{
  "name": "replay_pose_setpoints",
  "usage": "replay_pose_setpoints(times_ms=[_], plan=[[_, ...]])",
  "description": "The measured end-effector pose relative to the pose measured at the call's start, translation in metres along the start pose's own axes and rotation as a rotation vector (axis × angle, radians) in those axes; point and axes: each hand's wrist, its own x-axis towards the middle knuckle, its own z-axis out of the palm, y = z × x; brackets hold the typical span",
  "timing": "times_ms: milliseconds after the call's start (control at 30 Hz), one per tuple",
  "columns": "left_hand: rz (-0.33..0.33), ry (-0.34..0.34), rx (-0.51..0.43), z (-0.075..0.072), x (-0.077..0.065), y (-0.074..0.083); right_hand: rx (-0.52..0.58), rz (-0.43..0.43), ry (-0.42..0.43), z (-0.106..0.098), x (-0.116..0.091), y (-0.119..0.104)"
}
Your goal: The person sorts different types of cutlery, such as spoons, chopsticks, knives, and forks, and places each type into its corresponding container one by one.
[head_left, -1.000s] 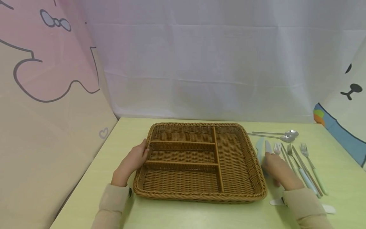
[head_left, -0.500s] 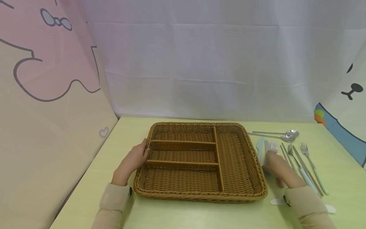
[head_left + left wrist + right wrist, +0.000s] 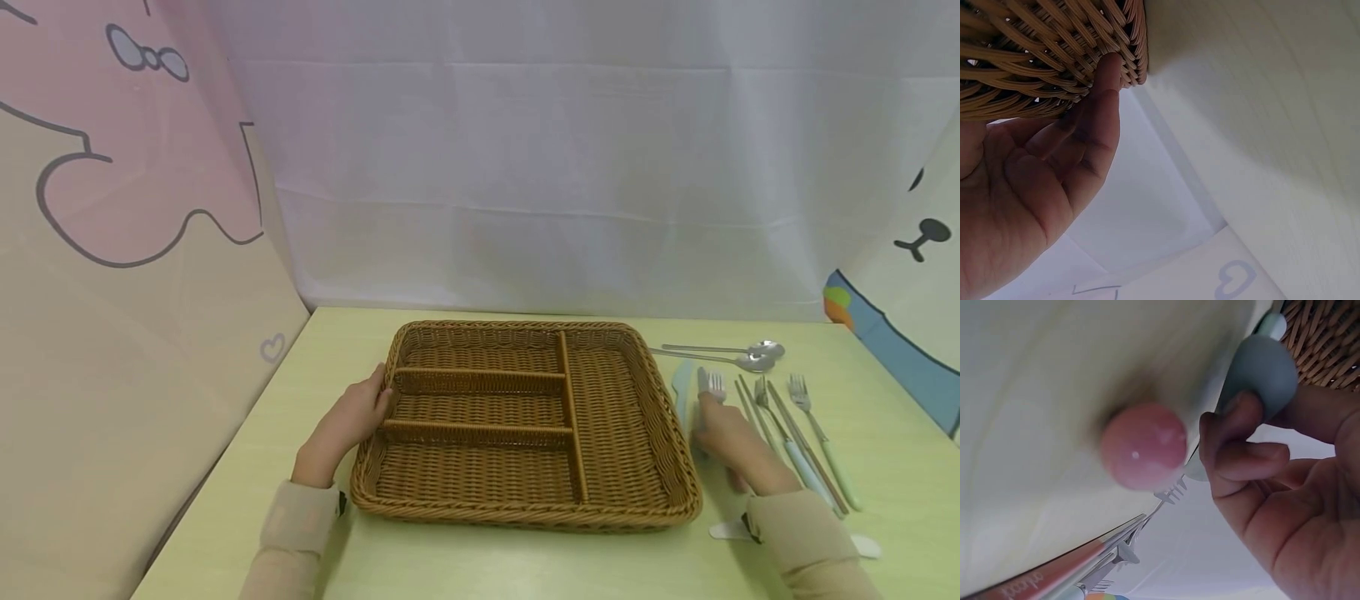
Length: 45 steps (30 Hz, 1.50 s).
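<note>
A brown woven basket (image 3: 480, 508) with divided compartments sits at the table's centre. My left hand (image 3: 356, 412) holds its left rim, and in the left wrist view the fingers (image 3: 1107, 75) lie against the outer weave (image 3: 1041, 69). Right of the basket, my right hand (image 3: 731, 437) pinches a table knife by its blue-grey handle (image 3: 1263, 372); the blade (image 3: 702, 380) points away past the fingers. Close beside it, the tines of a fork (image 3: 716, 385) show beyond the hand. The rounded pink end of a handle (image 3: 1144, 447) stands near the fingers in the right wrist view.
A pale blue-green knife (image 3: 681, 387) lies between basket and right hand. Silver spoons (image 3: 753, 362) lie behind. To the right are chopsticks (image 3: 802, 442), a blue-handled fork (image 3: 802, 471) and a green-handled fork (image 3: 836, 471). A white-ended utensil (image 3: 727, 530) passes under the right sleeve.
The fork by my right hand has shifted left against the knife, and the knife's blade shows narrower, turned edgewise. My right hand has moved slightly; the left hand and basket stay put.
</note>
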Motion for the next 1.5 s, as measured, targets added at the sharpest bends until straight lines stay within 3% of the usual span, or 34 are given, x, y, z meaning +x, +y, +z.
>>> replay_pose_setpoints(times_ms=[433, 633, 833, 1100, 1500], plan=[[0.002, 0.001, -0.024, 0.002, 0.000, -0.001, -0.065, -0.050, 0.117, -0.001, -0.003, -0.005], [-0.006, -0.004, -0.032, 0.002, 0.001, -0.002, -0.027, -0.067, 0.133, -0.004, -0.007, -0.011], [-0.014, -0.001, -0.026, 0.003, 0.001, -0.003, 0.016, -0.080, 0.155, -0.008, -0.012, -0.021], [-0.023, -0.001, -0.026, 0.003, 0.001, -0.001, -0.056, -0.136, 0.224, -0.015, -0.014, -0.040], [-0.019, 0.005, -0.033, 0.004, 0.001, -0.001, -0.044, -0.228, 0.283, -0.017, -0.019, -0.066]])
